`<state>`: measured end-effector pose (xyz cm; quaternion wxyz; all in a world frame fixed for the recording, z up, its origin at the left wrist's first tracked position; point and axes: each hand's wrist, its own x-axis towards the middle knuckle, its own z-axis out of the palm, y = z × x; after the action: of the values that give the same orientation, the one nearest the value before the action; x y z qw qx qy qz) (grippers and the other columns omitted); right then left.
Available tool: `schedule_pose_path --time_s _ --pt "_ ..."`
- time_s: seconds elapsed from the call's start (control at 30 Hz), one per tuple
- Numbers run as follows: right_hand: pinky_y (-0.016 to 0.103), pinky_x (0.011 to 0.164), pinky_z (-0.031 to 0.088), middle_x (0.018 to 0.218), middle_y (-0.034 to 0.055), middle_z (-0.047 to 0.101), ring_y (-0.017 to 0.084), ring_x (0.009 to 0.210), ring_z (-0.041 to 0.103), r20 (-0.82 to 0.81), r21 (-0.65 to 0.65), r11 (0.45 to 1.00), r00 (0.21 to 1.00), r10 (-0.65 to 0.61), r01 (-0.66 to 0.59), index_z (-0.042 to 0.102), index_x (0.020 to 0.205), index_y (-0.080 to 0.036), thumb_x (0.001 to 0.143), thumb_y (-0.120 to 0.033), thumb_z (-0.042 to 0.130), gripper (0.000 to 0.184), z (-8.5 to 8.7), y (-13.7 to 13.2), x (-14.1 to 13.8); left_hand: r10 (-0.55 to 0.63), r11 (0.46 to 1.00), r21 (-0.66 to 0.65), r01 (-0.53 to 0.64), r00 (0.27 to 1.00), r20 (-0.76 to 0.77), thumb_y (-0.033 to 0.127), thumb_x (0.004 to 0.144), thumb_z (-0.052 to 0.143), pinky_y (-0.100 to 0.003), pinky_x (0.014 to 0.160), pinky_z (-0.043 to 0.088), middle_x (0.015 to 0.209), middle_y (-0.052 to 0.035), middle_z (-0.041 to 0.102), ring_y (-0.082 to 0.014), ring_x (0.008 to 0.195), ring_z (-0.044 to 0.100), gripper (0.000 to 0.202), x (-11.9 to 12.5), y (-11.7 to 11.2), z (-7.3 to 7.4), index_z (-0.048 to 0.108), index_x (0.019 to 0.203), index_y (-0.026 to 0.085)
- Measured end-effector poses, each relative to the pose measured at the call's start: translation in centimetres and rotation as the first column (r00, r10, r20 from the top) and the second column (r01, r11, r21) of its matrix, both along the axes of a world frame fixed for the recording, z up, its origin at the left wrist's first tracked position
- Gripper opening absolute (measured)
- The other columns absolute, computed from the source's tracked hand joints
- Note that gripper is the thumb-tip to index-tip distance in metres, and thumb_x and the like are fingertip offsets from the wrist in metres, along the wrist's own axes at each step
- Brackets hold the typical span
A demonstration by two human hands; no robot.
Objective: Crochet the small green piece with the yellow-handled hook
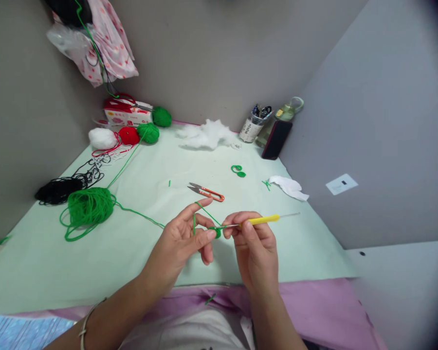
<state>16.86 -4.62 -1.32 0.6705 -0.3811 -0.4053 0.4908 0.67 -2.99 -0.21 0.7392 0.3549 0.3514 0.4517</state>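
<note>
My left hand point(190, 236) pinches a small green crocheted piece point(218, 233) between thumb and fingers. Green yarn loops over its raised index finger and runs left to a big green skein point(91, 208) on the table. A crochet hook point(264, 220) with a yellow handle is gripped in my right hand point(253, 238), its thumb pressed on the handle. The hook's metal tip meets the green piece, with yarn at the tip; the stitches are too small to make out. Just beyond my hands lie orange thread snips point(207, 191).
Black yarn point(60, 189) lies at the left; white point(102, 138), red point(129, 135) and green balls point(148, 132) sit behind it. White stuffing point(208, 133), a pen cup point(251, 127) and a propped phone point(276, 140) stand along the back. A curled green piece point(238, 170) and white tissue point(289, 187) lie right.
</note>
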Motion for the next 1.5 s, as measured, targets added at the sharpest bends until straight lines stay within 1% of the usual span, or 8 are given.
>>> schedule_pose_path --time_s 0.37,0.8,0.9,1.03,1.1,1.23,1.43,1.5 --pt "0.032 0.073 0.058 0.093 0.0037 0.076 0.017 0.082 0.07 0.404 0.251 0.966 0.901 -0.157 0.056 0.076 0.1 -0.025 0.107 -0.022 0.057 0.02 -0.2 -1.2 0.7 0.021 0.999 0.04 -0.021 1.0 -0.014 0.027 0.085 0.088 -0.023 0.06 0.053 0.093 0.0048 0.063 -0.0059 0.055 0.063 0.052 0.0 0.0 -0.1 0.068 0.134 0.024" --pt "0.035 0.08 0.064 0.108 0.0106 0.074 0.021 0.099 0.073 0.733 0.659 0.742 0.324 -0.597 -0.125 0.069 0.131 -0.023 0.101 -0.005 0.057 0.038 -1.7 -1.7 0.1 0.134 0.99 0.051 -0.13 0.988 -0.083 0.023 0.079 0.092 -0.016 0.054 0.039 0.086 0.0061 0.061 -0.0034 0.057 0.043 0.069 0.5 -0.4 0.1 0.065 0.141 0.024" --pt "0.034 0.08 0.064 0.11 0.0091 0.074 0.021 0.101 0.073 0.706 0.659 0.749 0.408 -0.579 -0.076 0.073 0.129 -0.026 0.1 -0.005 0.06 0.039 -2.0 -1.5 0.2 -0.025 0.994 -0.109 0.032 0.997 0.073 0.03 0.079 0.093 -0.016 0.043 0.023 0.082 0.0063 0.059 0.0007 0.047 0.032 0.067 0.2 0.1 0.4 0.067 0.139 0.019" --pt "0.032 0.07 0.061 0.091 0.0041 0.073 0.017 0.079 0.07 0.497 0.418 0.905 0.813 -0.302 0.08 0.076 0.11 -0.025 0.105 -0.011 0.055 0.026 -0.8 -0.8 0.2 -0.015 0.99 -0.141 0.033 0.991 0.131 0.025 0.078 0.094 -0.015 0.042 0.017 0.079 0.0072 0.058 0.0043 0.043 0.025 0.054 -0.3 0.7 0.6 0.074 0.128 0.018" --pt "0.031 0.066 0.059 0.088 0.0028 0.073 0.015 0.073 0.068 0.371 0.314 0.947 0.91 -0.185 0.064 0.077 0.102 -0.025 0.106 -0.016 0.056 0.023 -0.3 -0.4 0.0 0.008 0.996 -0.094 0.002 0.994 0.107 0.025 0.078 0.094 -0.015 0.042 0.018 0.083 0.0061 0.06 0.0043 0.044 0.027 0.05 -0.4 0.7 0.5 0.077 0.125 0.021" --pt "0.032 0.074 0.062 0.095 0.004 0.078 0.018 0.089 0.074 0.436 0.338 0.94 0.876 -0.206 0.053 0.079 0.104 -0.027 0.103 -0.015 0.062 0.021 -0.4 -0.4 -0.4 -0.014 1.0 -0.016 0.015 0.999 0.052 0.028 0.08 0.093 -0.016 0.042 0.023 0.093 0.0034 0.064 0.0036 0.045 0.035 0.048 0.1 0.2 0.1 0.079 0.126 0.027" --pt "0.036 0.081 0.062 0.114 0.0088 0.076 0.022 0.1 0.074 0.701 0.511 0.859 0.586 -0.408 -0.014 0.077 0.129 -0.032 0.098 -0.006 0.064 0.041 -1.7 -1.3 0.4 0.002 0.997 -0.079 0.007 0.993 0.119 0.03 0.082 0.093 -0.015 0.045 0.027 0.064 0.0089 0.052 0.0003 0.043 0.037 0.045 0.6 0.2 -0.6 0.08 0.124 0.023" --pt "0.035 0.079 0.06 0.106 0.007 0.076 0.02 0.094 0.072 0.642 0.467 0.883 0.668 -0.376 0.048 0.079 0.121 -0.031 0.1 -0.008 0.063 0.035 -1.5 -1.2 0.7 -0.042 0.986 -0.153 0.07 0.983 0.178 0.03 0.084 0.091 -0.015 0.044 0.025 0.055 0.0113 0.041 -0.0005 0.043 0.031 0.04 0.5 0.5 -0.6 0.082 0.121 0.02"
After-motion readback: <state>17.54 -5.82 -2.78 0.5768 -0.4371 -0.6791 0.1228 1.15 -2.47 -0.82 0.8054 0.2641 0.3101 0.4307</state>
